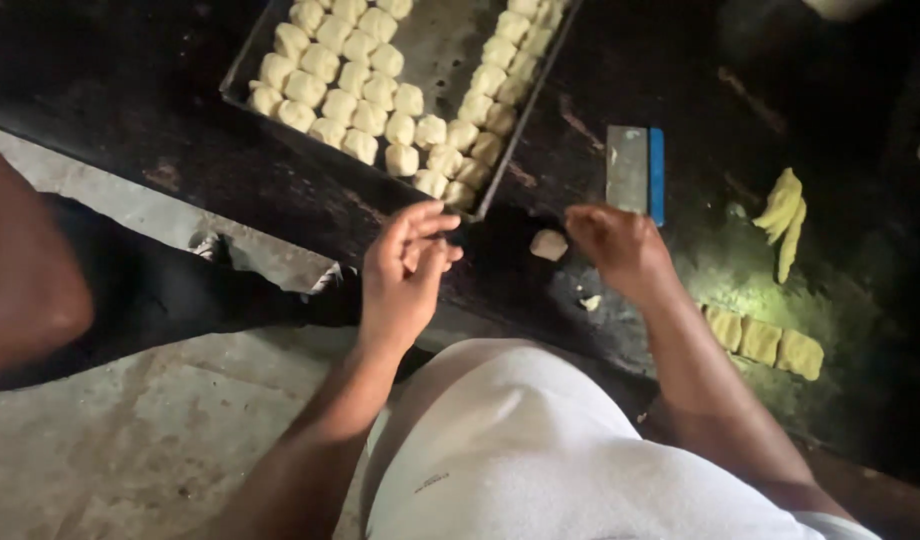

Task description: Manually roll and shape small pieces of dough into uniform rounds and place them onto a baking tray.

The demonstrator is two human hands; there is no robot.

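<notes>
In the middle of the frame a small round dough ball point(548, 244) lies on the dark worktable point(680, 90). It sits between the two hands, very near the fingertips of the right hand point(620, 248) and a little apart from the left hand point(405, 275). The right hand is to the right of the ball, its fingers curled downward and pinched together; I cannot tell if they grip something. The left hand is at the left of the ball, fingers bent loosely toward the thumb, holding nothing that I can see, just under the corner of the tray.

The metal baking tray point(435, 50) is at the upper middle of the frame, filled with rows of pale dough pieces point(355, 85), with a bare strip in the middle. The table surface is black and worn, with a greenish patch of light at the right. There, a scraper with a blue edge point(635, 168) lies flat, a yellow dough scrap point(785, 215) is further right, and three cut dough squares point(765, 342) are in a row at the lower right. A tiny crumb point(590, 301) lies below the ball.

The floor point(130, 430) at the lower left is grey concrete. Another person's dark-clothed leg point(160, 295) crosses it.
</notes>
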